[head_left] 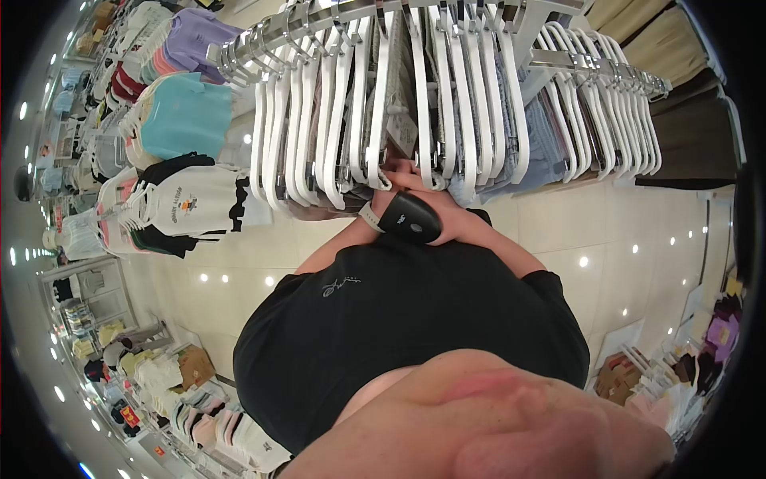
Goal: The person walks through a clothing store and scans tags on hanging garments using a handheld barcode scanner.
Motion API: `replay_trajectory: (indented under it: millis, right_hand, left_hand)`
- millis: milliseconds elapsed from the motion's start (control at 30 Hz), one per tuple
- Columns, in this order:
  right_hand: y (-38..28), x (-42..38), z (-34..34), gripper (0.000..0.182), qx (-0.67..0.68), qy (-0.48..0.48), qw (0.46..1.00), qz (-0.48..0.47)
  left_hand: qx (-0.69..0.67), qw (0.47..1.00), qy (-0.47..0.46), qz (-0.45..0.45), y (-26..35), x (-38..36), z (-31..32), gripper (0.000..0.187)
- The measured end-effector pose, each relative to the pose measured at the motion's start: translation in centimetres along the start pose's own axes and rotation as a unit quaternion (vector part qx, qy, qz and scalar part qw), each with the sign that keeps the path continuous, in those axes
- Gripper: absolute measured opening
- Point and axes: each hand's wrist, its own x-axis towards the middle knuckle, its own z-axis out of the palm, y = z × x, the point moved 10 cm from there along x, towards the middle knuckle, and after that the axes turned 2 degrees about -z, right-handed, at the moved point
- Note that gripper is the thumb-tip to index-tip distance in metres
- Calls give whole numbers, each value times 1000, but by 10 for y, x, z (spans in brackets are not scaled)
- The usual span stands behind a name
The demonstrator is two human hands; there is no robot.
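Observation:
My left hand (385, 195) and my right hand (447, 211) meet close in front of my chest, at the lower edge of a row of white hangers (375, 120). My right fingers are bent together in the gap between two hangers, beside a grey-green garment (400, 80) with a white paper tag (402, 134). What they grip is hidden. A rounded black device (411, 219) with a small round mark lies across my wrists and covers much of my left hand. A pale strap (369, 215) shows at its left end.
The hangers hang on a metal rail (319, 20), with blue denim (542, 136) to the right. Left stand racks with a turquoise T-shirt (187, 116) and a white printed T-shirt (191, 203). Dark trousers (690, 132) hang far right. Shiny tile floor (550, 231) surrounds me.

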Motion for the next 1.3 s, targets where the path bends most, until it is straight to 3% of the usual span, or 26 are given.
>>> replay_trajectory:
  millis: [100, 167, 233, 367, 400, 467, 533, 633, 700, 767, 800, 900, 933, 967, 1067, 1167, 1233, 1267, 1300]
  right_hand:
    - [-3, -7, -9, 53, 15, 80, 989, -120]
    - [14, -13, -3, 54, 4, 32, 997, -72]
    - [15, -17, -9, 56, -7, 48, 997, -67]
    - [-16, -25, -37, 59, 35, 163, 983, -72]
    - [-20, -25, -42, 60, 59, 181, 980, -55]
    - [23, -24, -28, 62, -22, 167, 985, 45]
    - [50, -24, -32, 56, -27, 291, 950, 109]
    - [33, -12, -42, 50, 42, 330, 941, 63]
    - [18, -8, -47, 49, -4, 358, 933, 38]
    - [30, -6, -44, 50, 8, 349, 936, 53]
    - [50, -5, -37, 49, 48, 297, 943, 146]
    - [60, -8, -29, 49, 25, 312, 937, 155]
    - [63, -9, -27, 51, 11, 325, 934, 145]
    - [60, -15, -25, 53, -19, 322, 939, 123]
    - [39, -36, -15, 57, -119, 303, 945, 39]
    - [-33, -58, -9, 58, -322, 319, 886, -103]
    - [23, -91, -6, 52, -147, 425, 891, -59]
    - [27, -95, -5, 53, -64, 458, 884, -66]
    - [18, -94, -4, 55, -82, 470, 877, -64]
  left_hand:
    - [-47, 997, 58, -1, 6, 10, -3, 45]
    - [-98, 989, 109, -9, 7, 18, -8, 46]
    - [-160, 974, 159, -21, 4, 24, -15, 47]
    - [-382, 895, 197, -121, -6, 21, -13, 50]
    - [-330, 915, 225, -64, 9, 19, -22, 49]
    - [-306, 925, 201, -106, 33, 11, -23, 46]
    - [-155, 961, 228, -3, 67, 8, -31, 37]
    - [-19, 968, 250, 31, 60, -1, -32, 33]
    - [60, 964, 257, 44, 44, -8, -34, 31]
    - [125, 956, 258, 60, 37, -13, -36, 31]
    - [167, 952, 249, 53, 37, -14, -37, 31]
    - [252, 942, 217, 36, 25, -11, -39, 31]
    - [37, 982, 183, 38, 37, 1, -39, 31]
    - [-70, 987, 143, 27, 55, 3, -34, 33]
    - [-372, 914, 115, -114, 5, 6, -18, 41]
    - [-461, 872, 83, -140, -45, 5, 4, 47]
    - [-305, 942, 98, -100, -1, -1, -7, 32]
    - [-291, 950, 76, -81, 5, -1, -8, 27]
    - [-277, 957, 55, -61, 11, -2, -8, 22]
